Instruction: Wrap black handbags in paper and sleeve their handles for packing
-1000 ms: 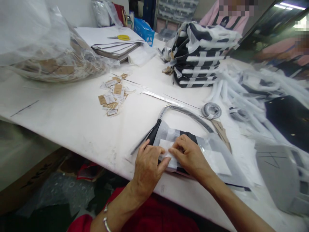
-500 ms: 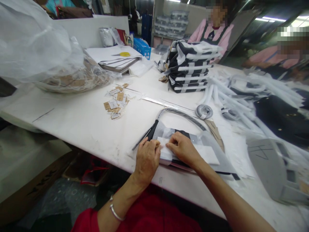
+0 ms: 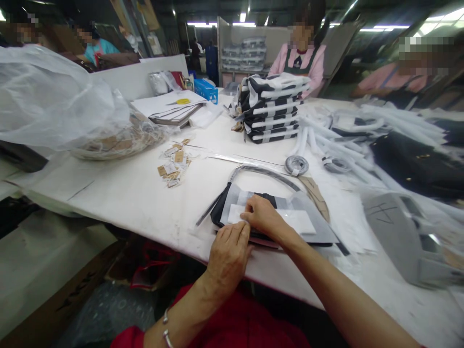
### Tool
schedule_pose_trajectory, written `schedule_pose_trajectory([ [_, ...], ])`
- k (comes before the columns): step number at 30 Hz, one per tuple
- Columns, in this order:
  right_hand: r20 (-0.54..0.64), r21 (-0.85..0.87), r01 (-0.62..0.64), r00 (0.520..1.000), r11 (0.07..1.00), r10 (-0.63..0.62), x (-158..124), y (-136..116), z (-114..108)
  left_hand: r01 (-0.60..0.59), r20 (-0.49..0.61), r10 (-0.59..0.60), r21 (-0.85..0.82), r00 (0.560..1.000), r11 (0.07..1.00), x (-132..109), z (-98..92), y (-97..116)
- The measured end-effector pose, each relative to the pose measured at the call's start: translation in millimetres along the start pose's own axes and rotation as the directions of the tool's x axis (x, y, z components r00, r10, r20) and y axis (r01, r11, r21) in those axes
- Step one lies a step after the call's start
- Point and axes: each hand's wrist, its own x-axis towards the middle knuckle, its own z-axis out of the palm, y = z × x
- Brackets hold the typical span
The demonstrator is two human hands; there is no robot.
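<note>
The black bag [image 3: 218,212] lay flat at the near edge of the counter [image 3: 141,203], directly in front of me. 1 translucent sheet [image 3: 321,217] covered most of its upper face, and 1 white strip [image 3: 300,222] ran lengthwise across the sheet. The film-wrapped handle [image 3: 270,170] arched over the counter on the far side of the bag.

My right hand [image 3: 261,215] rested on top of the strip, fingers bent and drawn together; I could not tell whether they gripped the strip or only pressed it. My left hand [image 3: 232,246] was placed at the near edge of the bag, fingers side by side and bent over it, tips close to those of the right hand. Its thumb was largely hidden, so its grip could not be determined.

Beyond the handle, 1 grey coil [image 3: 296,165] lay beside a brown piece [image 3: 316,197]. A grey device [image 3: 393,237] with a hand-drawn mark stood to the right. A loose group of tags [image 3: 174,166] lay to the left. Farther back, a stack of wrapped black bags [image 3: 271,111] stood near a blue box [image 3: 206,91]; yellow-handled scissors [image 3: 182,101] rested on white sheets [image 3: 163,107]. Behind the stack was 1 co-worker in pink sleeves [image 3: 317,70].
</note>
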Motion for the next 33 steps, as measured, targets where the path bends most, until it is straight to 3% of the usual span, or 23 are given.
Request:
schedule_pose_trajectory([
  [7,-0.065,-0.002,-0.01,0.998,1.0,0.01,-1.8,-2.3,2.2,-0.083,-0.055,0.091,0.13,0.994,0.988,-1.3,5.7,-5.0],
  [11,-0.134,0.035,-0.03,0.99,0.999,0.035,-4.5,-8.6,1.9,-0.076,-0.006,0.078,0.166,0.997,0.983,-1.1,-1.5,-2.7],
  [13,-0.162,0.121,-0.033,0.985,0.992,0.052,-13.6,-10.1,-10.2,-0.078,0.005,0.078,0.181,0.997,0.98,-1.0,-4.6,-2.8],
  [16,-0.228,0.385,-0.052,0.962,0.922,0.149,-46.1,6.1,-50.8,-0.088,0.005,0.088,0.191,0.996,0.978,-0.3,-5.6,-5.2],
  [18,-0.341,0.478,-0.063,0.906,0.876,0.251,-78.9,35.0,-88.4,-0.102,0.001,0.103,0.181,0.995,0.978,0.4,-5.6,-7.1],
  [21,-0.531,0.505,-0.144,0.725,0.851,0.438,-137.6,94.6,-145.7,-0.137,-0.021,0.143,0.176,0.989,0.975,0.6,-7.0,-10.3],
  [24,-0.58,0.557,-0.275,0.546,0.784,0.604,-196.1,151.4,-188.3,-0.225,-0.021,0.234,0.209,0.972,0.952,-0.4,-2.9,-19.3],
  [26,-0.582,0.559,-0.372,0.459,0.74,0.671,-224.7,180.7,-203.1,-0.245,-0.011,0.252,0.198,0.968,0.949,-1.1,5.2,-28.1],
  [28,-0.553,0.557,-0.439,0.437,0.705,0.709,-239.0,201.0,-206.3,-0.276,-0.022,0.285,0.182,0.958,0.944,-2.4,14.6,-36.7],
  [33,-0.409,0.583,-0.5,0.501,0.641,0.763,-226.9,222.2,-189.5,-0.288,-0.052,0.301,0.176,0.952,0.941,-8.0,31.7,-52.2],
])
